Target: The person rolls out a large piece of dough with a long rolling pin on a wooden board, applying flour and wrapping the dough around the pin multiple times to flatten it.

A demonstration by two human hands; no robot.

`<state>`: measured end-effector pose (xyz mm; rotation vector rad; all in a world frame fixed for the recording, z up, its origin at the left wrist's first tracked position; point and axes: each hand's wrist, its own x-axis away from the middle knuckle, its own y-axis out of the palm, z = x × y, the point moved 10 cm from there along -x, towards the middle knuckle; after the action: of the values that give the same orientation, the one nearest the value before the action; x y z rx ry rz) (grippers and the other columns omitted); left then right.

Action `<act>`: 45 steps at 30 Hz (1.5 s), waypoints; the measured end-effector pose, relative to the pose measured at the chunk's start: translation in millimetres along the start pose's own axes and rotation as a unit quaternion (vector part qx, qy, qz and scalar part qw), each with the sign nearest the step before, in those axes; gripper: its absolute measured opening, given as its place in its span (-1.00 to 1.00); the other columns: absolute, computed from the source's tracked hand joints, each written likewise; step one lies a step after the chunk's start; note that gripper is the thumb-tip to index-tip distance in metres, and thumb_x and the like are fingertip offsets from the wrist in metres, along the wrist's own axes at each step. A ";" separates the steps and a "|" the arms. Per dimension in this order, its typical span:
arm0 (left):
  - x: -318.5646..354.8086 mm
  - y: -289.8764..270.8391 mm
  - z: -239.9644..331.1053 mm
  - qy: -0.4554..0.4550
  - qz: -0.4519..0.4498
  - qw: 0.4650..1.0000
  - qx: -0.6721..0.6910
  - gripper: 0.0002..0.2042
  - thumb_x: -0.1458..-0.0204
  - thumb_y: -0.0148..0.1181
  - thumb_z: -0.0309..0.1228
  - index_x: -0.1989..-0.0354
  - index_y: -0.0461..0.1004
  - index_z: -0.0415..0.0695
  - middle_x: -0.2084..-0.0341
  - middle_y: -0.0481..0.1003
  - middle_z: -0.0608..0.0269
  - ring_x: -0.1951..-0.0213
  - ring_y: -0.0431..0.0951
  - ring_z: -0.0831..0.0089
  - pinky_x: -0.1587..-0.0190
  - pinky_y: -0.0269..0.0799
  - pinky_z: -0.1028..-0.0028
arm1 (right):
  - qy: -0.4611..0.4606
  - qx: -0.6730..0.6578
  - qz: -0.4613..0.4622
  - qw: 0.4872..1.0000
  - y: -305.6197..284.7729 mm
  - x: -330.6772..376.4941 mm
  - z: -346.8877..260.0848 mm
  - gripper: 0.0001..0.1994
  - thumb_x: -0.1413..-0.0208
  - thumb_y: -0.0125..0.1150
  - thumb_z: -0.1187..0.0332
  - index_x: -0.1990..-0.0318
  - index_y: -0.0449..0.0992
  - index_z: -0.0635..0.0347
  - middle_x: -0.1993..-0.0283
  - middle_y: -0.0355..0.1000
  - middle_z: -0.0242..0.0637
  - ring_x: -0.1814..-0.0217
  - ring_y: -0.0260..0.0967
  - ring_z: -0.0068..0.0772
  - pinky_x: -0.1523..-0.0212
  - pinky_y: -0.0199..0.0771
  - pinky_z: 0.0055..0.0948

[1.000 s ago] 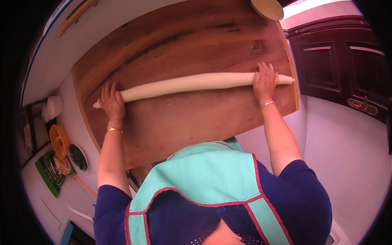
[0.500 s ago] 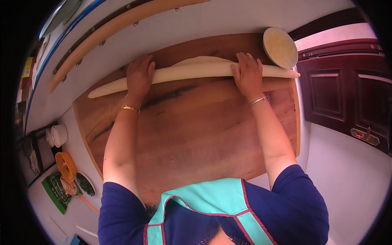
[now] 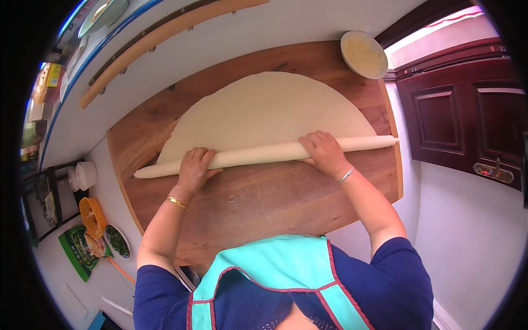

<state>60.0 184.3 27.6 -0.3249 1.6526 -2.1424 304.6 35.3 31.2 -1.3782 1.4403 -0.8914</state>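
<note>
A long pale rolling pin lies crosswise over the wooden board, dough apparently wrapped around its middle. Beyond it spreads a wide, thin, rounded sheet of dough, its near edge meeting the pin. Left of centre, my left hand is closed over the pin, fingers curled across the top. My right hand grips it right of centre in the same way. Both pin ends stick out past my hands. The undersides of my fingers and the pin's underside are hidden.
A bowl of pale yellowish powder stands at the board's far right corner. On the right is a dark red panelled door. At left are an orange basket, a plate of greens and a green packet.
Both hands and the pin have come from the board's far side toward me. Much more of the dough sheet now lies exposed beyond the pin.
</note>
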 end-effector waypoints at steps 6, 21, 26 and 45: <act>-60.0 9.6 12.4 0.098 0.014 0.995 0.018 -0.57 0.21 0.41 -0.19 0.18 0.45 -0.10 0.25 0.44 0.16 0.14 0.46 0.13 0.08 0.40 0.23 | 0.040 0.020 0.053 0.998 -18.5 10.6 34.7 -0.53 0.19 0.42 0.18 0.08 0.46 0.09 0.23 0.39 -0.29 0.13 0.35 -0.22 0.12 0.37 -0.26; 22.8 -2.5 27.1 0.001 0.049 0.996 -0.079 -0.59 -0.04 0.22 -0.24 -0.06 0.38 -0.08 -0.09 0.38 0.13 -0.22 0.29 0.17 -0.24 0.16 0.04 | 0.131 -0.002 -0.071 0.989 35.9 89.5 -100.3 -0.24 -0.05 0.23 -0.05 -0.35 0.15 0.07 -0.28 0.23 -0.13 -0.42 0.04 -0.04 -0.40 -0.06 0.03; 109.7 -4.3 36.9 0.038 -0.052 0.998 0.022 -0.62 0.05 0.27 -0.36 0.01 0.42 -0.07 -0.03 0.43 0.20 -0.14 0.37 0.20 -0.20 0.25 0.13 | 0.106 -0.061 0.006 0.992 2.9 138.0 -150.3 -0.48 0.08 0.34 0.36 -0.10 0.37 0.12 -0.11 0.35 -0.17 -0.16 0.29 -0.11 -0.13 0.31 -0.20; -123.4 -49.5 -30.1 -0.052 -0.012 0.998 0.018 -0.57 0.28 0.19 -0.62 0.10 0.48 -0.10 0.18 0.51 0.04 0.08 0.49 0.01 0.04 0.42 0.17 | 0.099 -0.037 0.070 0.992 -75.3 -36.5 49.7 -0.55 0.16 0.33 0.45 0.01 0.46 0.09 0.10 0.44 -0.13 -0.02 0.38 -0.06 -0.01 0.39 -0.18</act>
<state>147.9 277.1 75.2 -0.4404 1.5580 -2.1310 373.9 67.7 91.4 -1.2523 1.7149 -0.9122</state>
